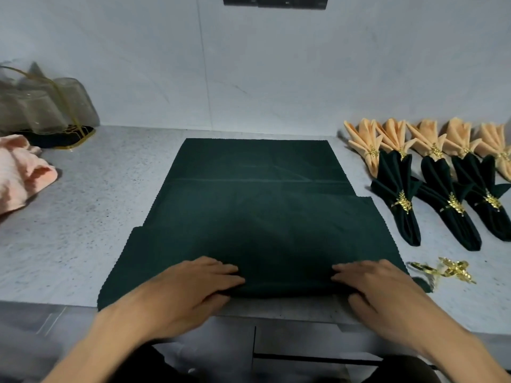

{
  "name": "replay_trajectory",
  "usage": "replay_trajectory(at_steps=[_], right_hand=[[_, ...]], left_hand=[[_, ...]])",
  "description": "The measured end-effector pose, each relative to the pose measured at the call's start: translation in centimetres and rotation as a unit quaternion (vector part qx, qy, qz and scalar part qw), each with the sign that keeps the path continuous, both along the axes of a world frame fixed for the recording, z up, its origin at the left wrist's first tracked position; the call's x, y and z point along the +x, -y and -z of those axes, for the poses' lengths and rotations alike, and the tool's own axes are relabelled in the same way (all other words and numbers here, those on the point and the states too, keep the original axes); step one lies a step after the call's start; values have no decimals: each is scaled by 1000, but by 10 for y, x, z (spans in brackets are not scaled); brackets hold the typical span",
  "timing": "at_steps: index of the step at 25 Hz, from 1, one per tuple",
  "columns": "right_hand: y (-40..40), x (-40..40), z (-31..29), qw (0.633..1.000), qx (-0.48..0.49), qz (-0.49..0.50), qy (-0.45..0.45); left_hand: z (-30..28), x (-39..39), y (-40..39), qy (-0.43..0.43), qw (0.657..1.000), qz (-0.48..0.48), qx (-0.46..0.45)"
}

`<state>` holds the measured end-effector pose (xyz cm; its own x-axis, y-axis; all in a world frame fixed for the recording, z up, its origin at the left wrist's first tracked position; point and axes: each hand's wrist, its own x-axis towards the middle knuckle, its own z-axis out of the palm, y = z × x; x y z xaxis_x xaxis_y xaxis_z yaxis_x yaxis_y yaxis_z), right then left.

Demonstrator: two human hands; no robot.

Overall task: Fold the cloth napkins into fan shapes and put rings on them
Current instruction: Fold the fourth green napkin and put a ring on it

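- The left hand [190, 286] lies on the near edge of the green napkin [257, 205], fingers stretched flat over the top of a fold and thumb tucked under its near side, so the fold is pinched between them.
- The right hand [378, 288] mirrors it at the other end of the same fold: fingers flat on top pointing inward, thumb curled below, gripping the cloth.
- Between the two hands the fold forms a low dark ridge along the counter [83, 217] edge; beyond the fingertips the rest of the napkin spreads flat away toward the wall [249, 64] (an earlier crease crosses it partway up).
- Just right of the right hand lie loose gold rings [448, 270], touching the counter and apart from the napkin's corner.
- Farther out past the right hand stand three finished green fans [401, 200], each cinched by a gold ring, and behind them a row of peach fans [431, 139] ringed likewise.
- Well out from the left hand sits a crumpled peach cloth [22, 172], with upturned glasses [44, 103] on a tray behind it.
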<state>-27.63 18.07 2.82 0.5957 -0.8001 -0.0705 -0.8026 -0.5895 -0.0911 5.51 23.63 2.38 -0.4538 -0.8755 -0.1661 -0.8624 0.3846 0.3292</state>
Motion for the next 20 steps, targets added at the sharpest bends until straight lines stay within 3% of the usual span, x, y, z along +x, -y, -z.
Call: replay_trajectory(at_steps=[2, 4, 6, 8, 9, 12, 16, 20], right_hand=[[10, -1, -12, 998, 47, 3, -41], [32, 16, -22, 999, 20, 28, -7], [69, 32, -14, 998, -20, 49, 31], [106, 45, 0, 999, -8, 50, 6], [121, 48, 5, 998, 7, 50, -23], [147, 46, 12, 997, -1, 42, -66], [158, 28, 8, 997, -26, 33, -59], [171, 2, -5, 992, -43, 116, -13]], left_hand=[[-5, 6, 12, -66, 995, -19, 67], [-1, 23, 39, -116, 990, -76, 27], [4, 41, 69, -12, 992, -119, -42], [8, 55, 89, 83, 987, -137, -24], [9, 62, 94, 83, 986, -143, 4], [8, 87, 97, 24, 985, -164, 48], [2, 104, 102, -71, 984, -154, 60], [-6, 104, 122, -175, 970, -167, 23]])
